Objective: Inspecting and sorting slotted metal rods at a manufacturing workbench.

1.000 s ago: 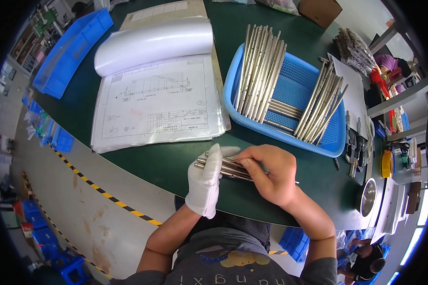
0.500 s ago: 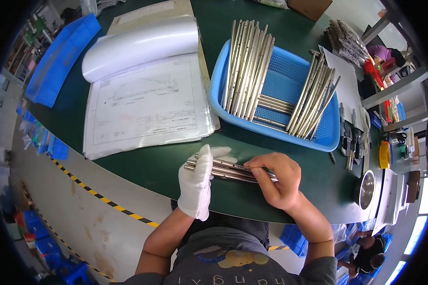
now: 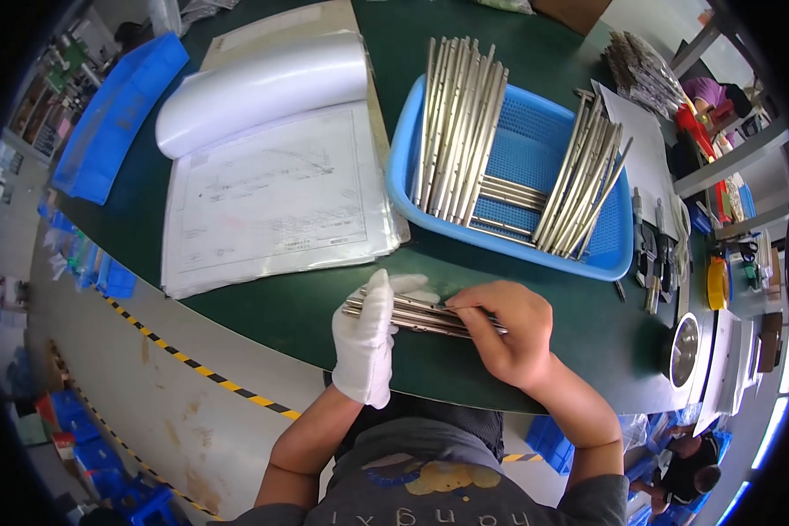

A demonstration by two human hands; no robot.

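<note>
Slim metal rods [image 3: 425, 317] lie as a small bundle across the person's two hands, above the near edge of the green tabletop [image 3: 272, 311]. The left hand [image 3: 366, 342], in a white glove, grasps the bundle near its left end, its thumb lying over the rods. The bare right hand [image 3: 507, 333] is at the other end, bent fingers drawn in and thumb and forefinger brought together at the bundle's upper side; whether they pinch a rod or something small cannot be told.

Beyond the hands, to the right, sits a blue plastic basket [image 3: 522, 145] with a mesh bottom. A thick row of upright-leaning rods [image 3: 460, 131] fills its left side, a smaller, looser group [image 3: 583, 175] leans on the right, and several rods [image 3: 510, 193] lie crosswise between them. Left of the basket is a stack of technical drawings [image 3: 267, 202], its top page curled back. Farther left stands a long blue bin [image 3: 118, 123]. Near the right edge rests a round metal bowl [image 3: 684, 351], with a yellow tape roll [image 3: 718, 282] beyond it.
</note>
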